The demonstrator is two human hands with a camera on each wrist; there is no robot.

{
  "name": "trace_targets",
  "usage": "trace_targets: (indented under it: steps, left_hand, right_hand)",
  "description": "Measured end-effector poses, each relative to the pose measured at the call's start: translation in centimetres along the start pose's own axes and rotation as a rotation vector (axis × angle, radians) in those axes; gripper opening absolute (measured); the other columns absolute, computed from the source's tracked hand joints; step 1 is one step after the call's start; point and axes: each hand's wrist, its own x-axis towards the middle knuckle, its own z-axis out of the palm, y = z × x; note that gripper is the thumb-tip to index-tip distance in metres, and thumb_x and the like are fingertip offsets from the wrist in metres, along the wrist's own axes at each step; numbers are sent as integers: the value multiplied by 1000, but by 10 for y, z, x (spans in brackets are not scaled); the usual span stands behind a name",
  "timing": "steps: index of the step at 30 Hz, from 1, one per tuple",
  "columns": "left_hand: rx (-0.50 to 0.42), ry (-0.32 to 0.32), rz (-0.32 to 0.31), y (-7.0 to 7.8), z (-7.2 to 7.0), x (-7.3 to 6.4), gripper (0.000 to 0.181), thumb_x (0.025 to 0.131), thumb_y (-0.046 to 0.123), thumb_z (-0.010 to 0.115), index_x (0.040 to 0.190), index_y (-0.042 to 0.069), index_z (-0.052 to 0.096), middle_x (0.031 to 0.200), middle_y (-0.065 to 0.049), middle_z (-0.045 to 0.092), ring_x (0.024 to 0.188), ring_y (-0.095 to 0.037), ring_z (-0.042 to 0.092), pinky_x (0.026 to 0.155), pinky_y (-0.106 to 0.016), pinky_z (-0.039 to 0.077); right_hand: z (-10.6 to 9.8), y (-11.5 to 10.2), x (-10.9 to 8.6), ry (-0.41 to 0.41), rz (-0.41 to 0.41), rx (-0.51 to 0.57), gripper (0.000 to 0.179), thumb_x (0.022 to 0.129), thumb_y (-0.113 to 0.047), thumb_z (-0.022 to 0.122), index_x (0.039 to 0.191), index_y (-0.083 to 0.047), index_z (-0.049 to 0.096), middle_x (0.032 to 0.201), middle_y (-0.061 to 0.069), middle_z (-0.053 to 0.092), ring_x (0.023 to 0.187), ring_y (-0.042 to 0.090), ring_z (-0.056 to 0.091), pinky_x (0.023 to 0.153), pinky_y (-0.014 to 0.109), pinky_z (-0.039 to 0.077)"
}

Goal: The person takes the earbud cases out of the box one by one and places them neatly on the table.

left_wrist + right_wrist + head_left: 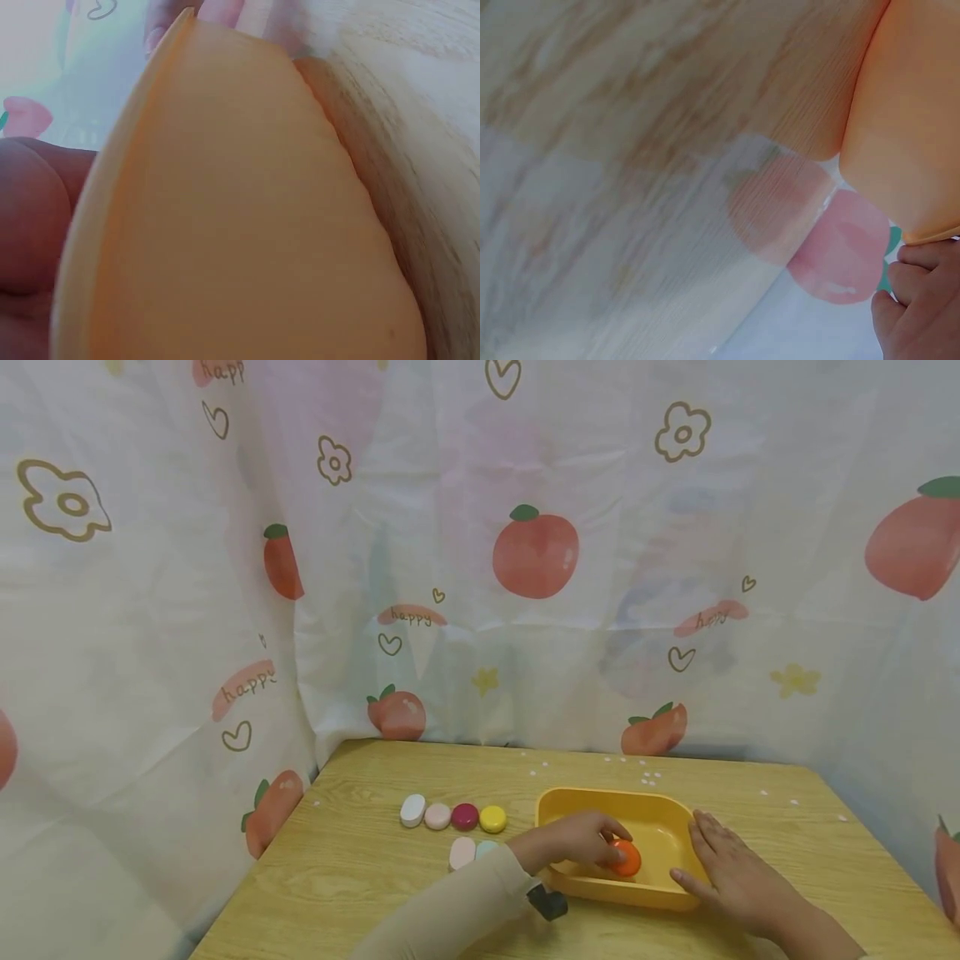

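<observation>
My left hand [581,842] reaches over the left side of a yellow plastic bin [663,814] and pinches an orange round glossy piece [627,858] low inside it. My right hand [738,872] lies along the bin's right rim, fingers straight, thumb over the front corner. In the left wrist view the bin's outer wall [247,195] hides most of the left hand [34,217] and the orange piece. The right wrist view has the right hand [926,304] against the bin's rim, beside its outer wall [911,127].
Left of the bin stands a row of small pieces: white [412,810], pale pink [437,816], dark red [465,817] and yellow [492,819]. Nearer lie a pink piece [462,854] and a mint one [486,849], partly behind the left arm. A printed curtain [465,710] hangs behind the wooden table [337,860].
</observation>
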Motion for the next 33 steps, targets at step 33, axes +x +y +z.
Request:
trace_targets:
  steps: [33]
  left_hand:
    - [-318, 88, 54, -30, -41, -49, 25, 90, 11, 72, 114, 5, 67, 88, -1, 62, 71, -15, 68, 66, -27, 57]
  right_hand:
    - [1, 1, 0, 8, -21, 12, 82, 99, -48, 51, 143, 18, 28, 151, 34, 20, 139, 49, 18, 106, 21, -19]
